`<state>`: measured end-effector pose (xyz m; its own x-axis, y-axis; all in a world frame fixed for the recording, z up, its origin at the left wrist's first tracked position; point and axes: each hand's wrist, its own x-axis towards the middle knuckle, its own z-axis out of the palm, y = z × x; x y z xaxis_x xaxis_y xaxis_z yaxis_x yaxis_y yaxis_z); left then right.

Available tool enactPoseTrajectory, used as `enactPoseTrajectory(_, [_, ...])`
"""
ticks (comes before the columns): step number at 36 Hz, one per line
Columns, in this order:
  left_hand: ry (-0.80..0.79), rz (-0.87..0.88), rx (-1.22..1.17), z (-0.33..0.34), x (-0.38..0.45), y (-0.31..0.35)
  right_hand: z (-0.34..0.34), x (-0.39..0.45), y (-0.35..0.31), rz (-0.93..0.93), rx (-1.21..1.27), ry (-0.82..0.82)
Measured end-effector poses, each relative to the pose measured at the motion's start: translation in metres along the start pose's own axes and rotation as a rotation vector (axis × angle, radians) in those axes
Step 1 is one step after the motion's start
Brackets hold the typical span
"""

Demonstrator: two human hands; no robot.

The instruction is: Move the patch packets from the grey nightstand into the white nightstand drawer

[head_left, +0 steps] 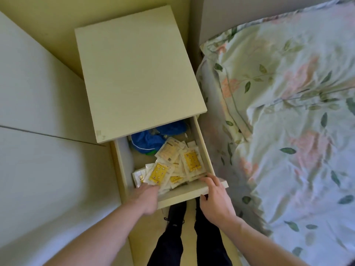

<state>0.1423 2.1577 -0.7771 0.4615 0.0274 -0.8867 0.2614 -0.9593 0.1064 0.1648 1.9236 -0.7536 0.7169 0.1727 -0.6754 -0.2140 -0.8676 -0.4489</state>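
Bedside corner — white nightstand drawer (194, 192) open, left hand (148, 198) among patch packets (172, 166), grip hidden — right hand (215, 198) gripping front edge.

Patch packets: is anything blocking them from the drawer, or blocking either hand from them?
Nothing visible does. The patch packets already lie loose in the open drawer, beside a blue cloth at the back. The left hand reaches in onto them; the right hand grips the drawer front.

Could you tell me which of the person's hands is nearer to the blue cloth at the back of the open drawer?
Left. The left hand reaches into the drawer over the patch packets, in front of the blue cloth. The right hand rests on the drawer's front edge, farther away.
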Motion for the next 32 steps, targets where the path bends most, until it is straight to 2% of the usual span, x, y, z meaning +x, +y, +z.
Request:
enactPoseTrajectory(4, [0.115, 0.130, -0.074, -0.017, -0.059, 0.008, -0.012, -0.059, -0.012, 0.081, 0.096, 0.032])
enactPoseTrajectory(11, [0.224, 0.265, -0.002, -0.046, -0.206, 0.050, -0.065, -0.203, -0.027, 0.179, 0.317, 0.133])
enactPoseTrajectory(14, [0.222, 0.331, 0.057, -0.051, -0.267, 0.082, -0.081, -0.265, -0.018, 0.223, 0.404, 0.218])
enactPoseTrajectory(21, [0.231, 0.620, 0.308, -0.040, -0.369, 0.183, -0.091, -0.414, 0.031, 0.306, 0.622, 0.521])
enactPoseTrajectory(27, [0.353, 0.922, 0.518, 0.012, -0.461, 0.290, -0.067, -0.556, 0.088, 0.351, 0.895, 0.797])
enactPoseTrajectory(32, [0.287, 1.146, 0.624, 0.109, -0.551, 0.366, -0.037, -0.686, 0.147, 0.363, 1.002, 0.985])
